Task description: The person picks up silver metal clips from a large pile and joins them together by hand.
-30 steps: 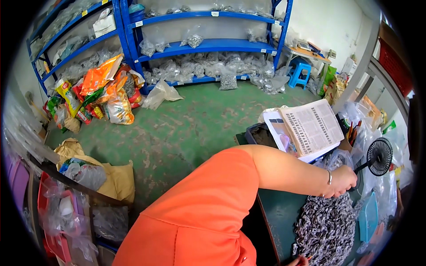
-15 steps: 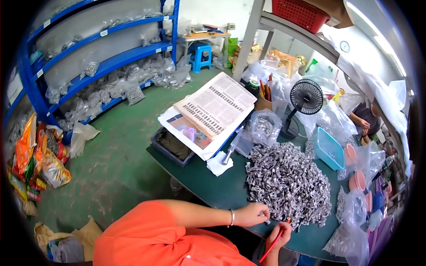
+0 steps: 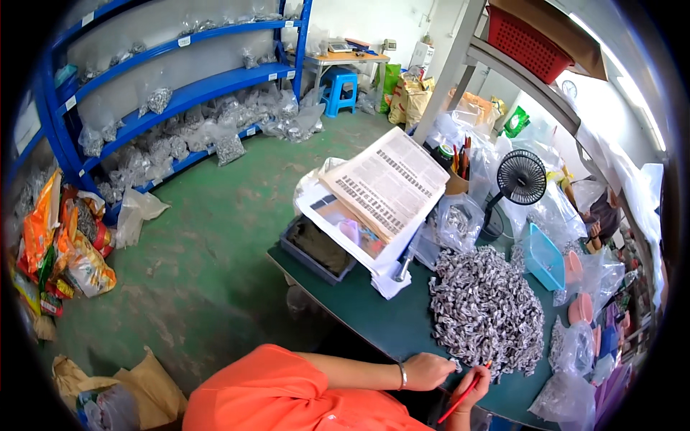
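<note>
Head view, lower ctr-right of frame: both hands at near edge of pile. L hand (image 3: 428,371), w/ bracelet at wrist, fingers closed together on a small pale piece (image 3: 456,364) at the tips; exact grip too small to tell. R hand (image 3: 471,388) just beside it, clamped round a thin red-handled tool (image 3: 460,401), tip pointing up twd pile; tool type unclear.

Change: approx 1 s ago L hand was up by the fan, arm across the pile; now back next to R. Means both hands are on the handwork again, piece & tool side by side.

Pile of grey looped pieces (image 3: 489,312) sits right of ctr on dk green tabletop (image 3: 345,309), just beyond the hands. Behind it: clear bag (image 3: 460,221) w/ more grey stuff, then blk fan (image 3: 521,177). Right of pile: lt blue tray (image 3: 544,257), pink cup (image 3: 581,309). Left of the bag: newspaper (image 3: 392,183) on white sheets, overlapping dk tray (image 3: 296,253).

Further out: blue shelving (image 3: 205,92) w/ bagged parts, upper left; blue stool (image 3: 339,92), top ctr; orange bags (image 3: 86,251), far left on grn floor (image 3: 215,251).
</note>
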### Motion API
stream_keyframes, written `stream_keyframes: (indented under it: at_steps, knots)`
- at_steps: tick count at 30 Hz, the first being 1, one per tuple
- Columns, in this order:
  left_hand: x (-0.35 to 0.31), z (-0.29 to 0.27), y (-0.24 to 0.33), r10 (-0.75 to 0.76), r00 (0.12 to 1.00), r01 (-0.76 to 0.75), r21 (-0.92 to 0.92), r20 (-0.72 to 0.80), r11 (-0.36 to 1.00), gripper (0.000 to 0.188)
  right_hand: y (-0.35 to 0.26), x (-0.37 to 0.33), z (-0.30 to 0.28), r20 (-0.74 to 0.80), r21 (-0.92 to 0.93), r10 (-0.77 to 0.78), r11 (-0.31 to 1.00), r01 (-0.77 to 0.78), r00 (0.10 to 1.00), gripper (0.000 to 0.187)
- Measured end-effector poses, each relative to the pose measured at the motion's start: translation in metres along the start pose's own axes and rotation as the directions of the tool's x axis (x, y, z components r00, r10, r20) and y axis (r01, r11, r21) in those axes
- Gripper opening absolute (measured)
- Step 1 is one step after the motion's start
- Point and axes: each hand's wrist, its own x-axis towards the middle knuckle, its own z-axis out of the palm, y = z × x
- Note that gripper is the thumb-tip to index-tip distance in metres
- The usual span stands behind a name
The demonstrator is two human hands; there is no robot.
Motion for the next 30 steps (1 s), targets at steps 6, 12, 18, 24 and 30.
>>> stream_keyframes:
  at_steps: [6,12,18,24,30]
  knots:
    - [0.002,-0.006,-0.005,0.017,1.0,-0.018,-0.063,-0.01,0.998,0.005,-0.02,0.011,0.009,0.02,-0.105,-0.089,0.99,0.09,0.996,0.009]
    - [0.014,-0.007,0.003,-0.03,0.999,0.035,-0.156,0.029,0.987,0.015,0.018,-0.007,0.001,-0.011,-0.24,-0.003,0.971,0.0,1.0,0.021]
    - [0.004,-0.024,-0.012,-0.296,0.953,0.277,-0.575,0.062,0.77,0.023,-0.022,0.021,0.01,0.117,-0.139,-0.137,0.978,0.153,0.984,0.021]
    - [0.03,-0.015,0.011,-0.454,0.877,0.351,-0.857,0.159,0.378,0.037,-0.041,0.009,0.0,-0.038,0.072,-0.064,0.995,0.067,0.997,0.02]
    - [0.035,-0.021,0.014,-0.4,0.916,0.102,-0.953,-0.021,0.284,0.043,-0.084,0.021,0.03,0.214,0.558,0.013,0.819,-0.134,0.977,0.018]
